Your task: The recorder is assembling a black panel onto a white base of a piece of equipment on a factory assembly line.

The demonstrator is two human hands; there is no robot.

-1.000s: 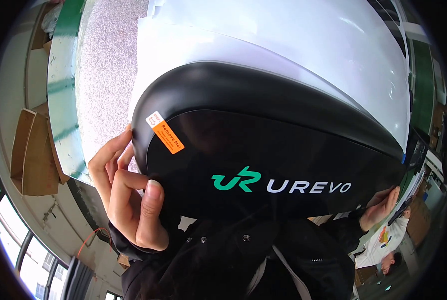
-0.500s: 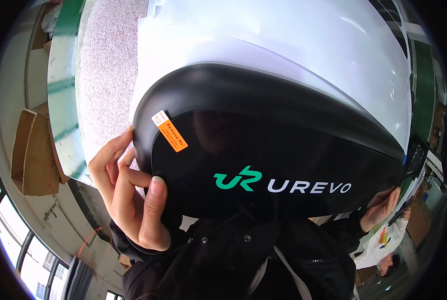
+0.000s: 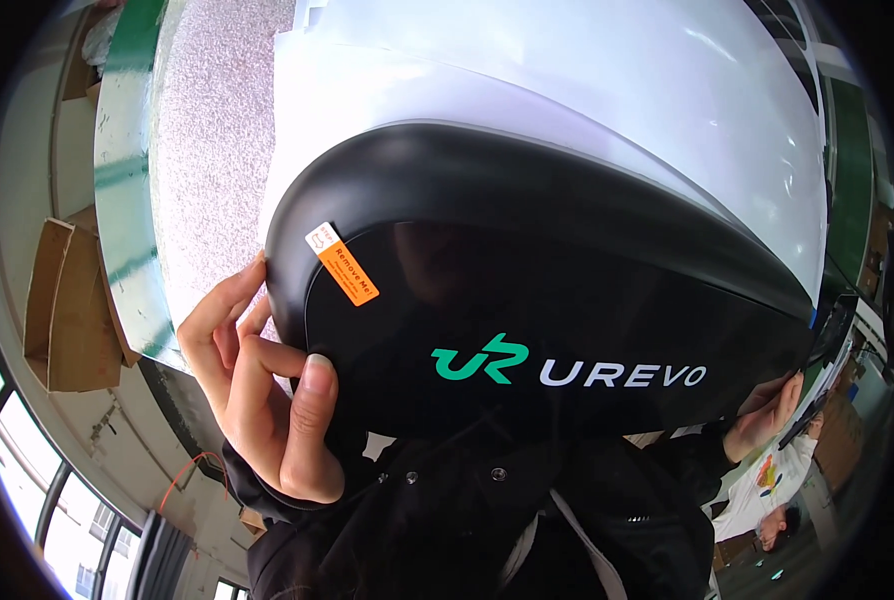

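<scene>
A large black rounded cover (image 3: 567,300), glossy on its face and matte along its curved rim, spans the middle, tilted toward me. It bears a green and white logo and an orange-and-white sticker (image 3: 345,266) near its left end. My left hand (image 3: 267,375) grips that end, thumb on the face and fingers around the edge. At the lower right corner, my right hand (image 3: 765,415) holds the other end; its thumb is hidden from sight. The back of the cover cannot be seen.
Beyond the cover lie white sheets (image 3: 567,70) on a speckled foam surface (image 3: 212,130) over a green-and-white table edge (image 3: 125,200). An open cardboard box (image 3: 72,305) sits at left. Another person (image 3: 772,490) in a white shirt is at lower right. A dark flat object (image 3: 835,325) stands right of the cover.
The cover has shifted very slightly to the right in the picture. Both hands keep the same hold on it.
</scene>
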